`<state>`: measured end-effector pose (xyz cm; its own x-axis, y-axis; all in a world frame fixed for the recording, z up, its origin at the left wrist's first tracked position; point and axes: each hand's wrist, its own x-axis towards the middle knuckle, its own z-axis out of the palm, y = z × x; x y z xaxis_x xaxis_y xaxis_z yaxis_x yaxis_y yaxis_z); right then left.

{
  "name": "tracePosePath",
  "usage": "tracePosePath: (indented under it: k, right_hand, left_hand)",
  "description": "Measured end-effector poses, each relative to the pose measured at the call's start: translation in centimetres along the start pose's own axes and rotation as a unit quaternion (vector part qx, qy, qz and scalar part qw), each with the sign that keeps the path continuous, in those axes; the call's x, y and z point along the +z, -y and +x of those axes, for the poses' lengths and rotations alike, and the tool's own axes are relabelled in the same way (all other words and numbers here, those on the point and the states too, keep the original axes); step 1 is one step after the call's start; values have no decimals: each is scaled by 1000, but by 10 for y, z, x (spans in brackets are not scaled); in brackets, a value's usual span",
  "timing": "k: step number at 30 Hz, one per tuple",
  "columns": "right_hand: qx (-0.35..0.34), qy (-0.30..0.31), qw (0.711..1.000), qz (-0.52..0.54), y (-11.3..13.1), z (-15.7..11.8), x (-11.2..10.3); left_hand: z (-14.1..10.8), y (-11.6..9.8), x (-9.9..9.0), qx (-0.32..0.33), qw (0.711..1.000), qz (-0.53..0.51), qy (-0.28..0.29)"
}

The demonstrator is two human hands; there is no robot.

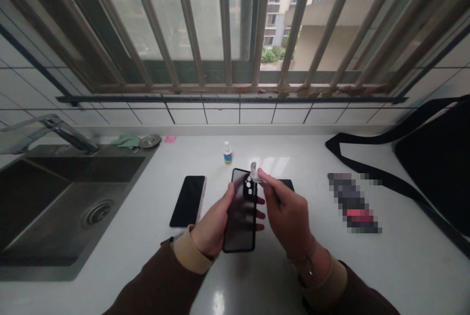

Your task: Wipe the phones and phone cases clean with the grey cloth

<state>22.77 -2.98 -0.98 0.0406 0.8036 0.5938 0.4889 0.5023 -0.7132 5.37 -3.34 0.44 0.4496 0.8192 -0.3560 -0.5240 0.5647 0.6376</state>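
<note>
Left hand [212, 223] grasps phone case [238, 222]; right hand [288, 210] pinches small whitish piece [253, 171] beside case's camera cutouts [246, 190]. Case likely light, flexy; hold by side rims [254, 229].

Phone case [238, 224] over the middle of the bench [125, 276], sink [71, 272] to the left, bag [436, 163] to the right.
The case is in the left hand [212, 224]; the right hand [289, 207] holds a small item [253, 172] at its far right corner. A smartphone [187, 202] lies left of the case, a small bottle [227, 155] stands behind it, and a flat object [288, 184] lies partly hidden behind the right hand. The faucet [75, 136], a cloth [127, 142] and a drain strainer [150, 141] are along the sink's back edge. The bag's strap [378, 176] reaches leftward past a pixelated item. Behind the bench are the tiled wall [257, 116] and barred window [225, 26].
</note>
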Motion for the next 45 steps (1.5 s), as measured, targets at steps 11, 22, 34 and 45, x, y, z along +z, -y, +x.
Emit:
tracePosePath:
  k: [11,22,34,45]
  right_hand:
    - [-209,295,931,45,-4,-8,18]
    - [-191,238,951,-43,-9,-14,26]
    - [3,293,943,155,16,-17,18]
    - [125,173,963,163,8,-2,8]
  left_hand:
    - [12,-13,-15,147,970,-1,-195]
    - [17,2,-17,188,967,36,-168]
    - [19,-5,-18,158,958,88,-222]
    - [20,-13,-38,227,805,473,-278]
